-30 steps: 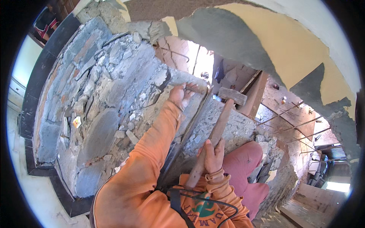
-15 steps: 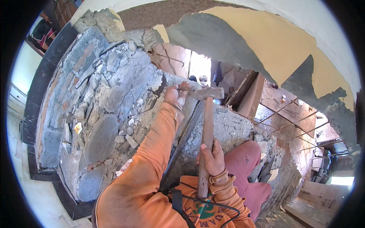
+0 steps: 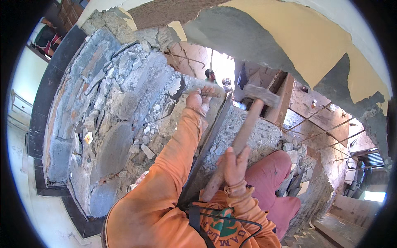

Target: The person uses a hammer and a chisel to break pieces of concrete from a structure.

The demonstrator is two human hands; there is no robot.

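Observation:
My left hand [image 3: 196,101] is closed around a short metal chisel [image 3: 211,94], held low against the broken concrete with its end pointing right. My right hand [image 3: 235,166] grips the wooden handle of a sledgehammer [image 3: 248,129]. The hammer's blocky head is slightly blurred and stands up and right of the chisel, apart from it. Below the chisel runs a long dark metal bar [image 3: 209,134] along the concrete. Broken concrete [image 3: 248,136] with a rough face lies under the hammer handle.
Rubble [image 3: 120,78] covers the slab at left, inside a black tiled border [image 3: 45,103]. Bent rebar [image 3: 318,111] crosses a broken opening at right, with a drop below. Beyond the opening a person [image 3: 210,75] shows small; another person [image 3: 47,39] is at the far left.
The hammer head has swung right and away from the chisel, and the handle now tilts right. My left hand stays on the chisel; the whole view has shifted slightly.

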